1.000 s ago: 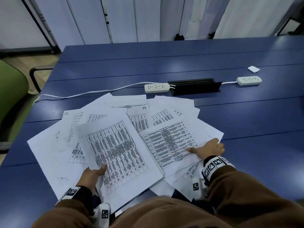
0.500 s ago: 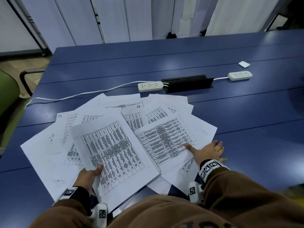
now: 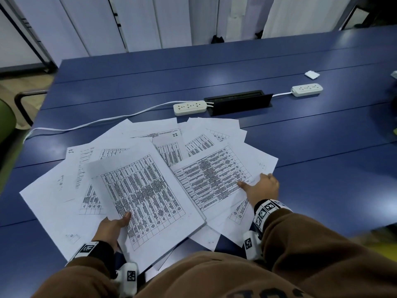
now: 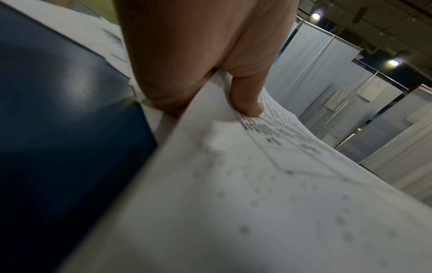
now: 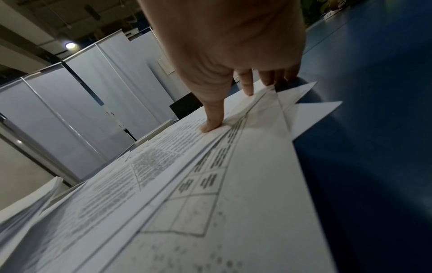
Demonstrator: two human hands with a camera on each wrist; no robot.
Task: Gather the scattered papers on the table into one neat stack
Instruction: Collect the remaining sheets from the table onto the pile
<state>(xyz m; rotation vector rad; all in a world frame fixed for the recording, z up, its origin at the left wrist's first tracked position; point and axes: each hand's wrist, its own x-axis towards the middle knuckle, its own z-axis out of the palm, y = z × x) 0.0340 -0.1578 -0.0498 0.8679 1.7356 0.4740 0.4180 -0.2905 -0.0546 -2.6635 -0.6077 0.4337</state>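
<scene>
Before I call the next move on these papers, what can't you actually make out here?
- Left hand fingers: head and left wrist views, under the white printed sheet it pinches by thumb.
- Table text on the sheets: too small or blurred in every view.
- Lower sheets in the fanned white paper pile: head view, covered by upper ones; count unclear.

Most of the papers (image 3: 120,168) lay half buried under their neighbours, and the print was too small to read. The left hand (image 3: 111,229) had its fingers tucked beneath a sheet (image 4: 257,194), blurred close up. A white thing (image 3: 394,74) was cut off at the table's (image 3: 300,158) right edge.
</scene>
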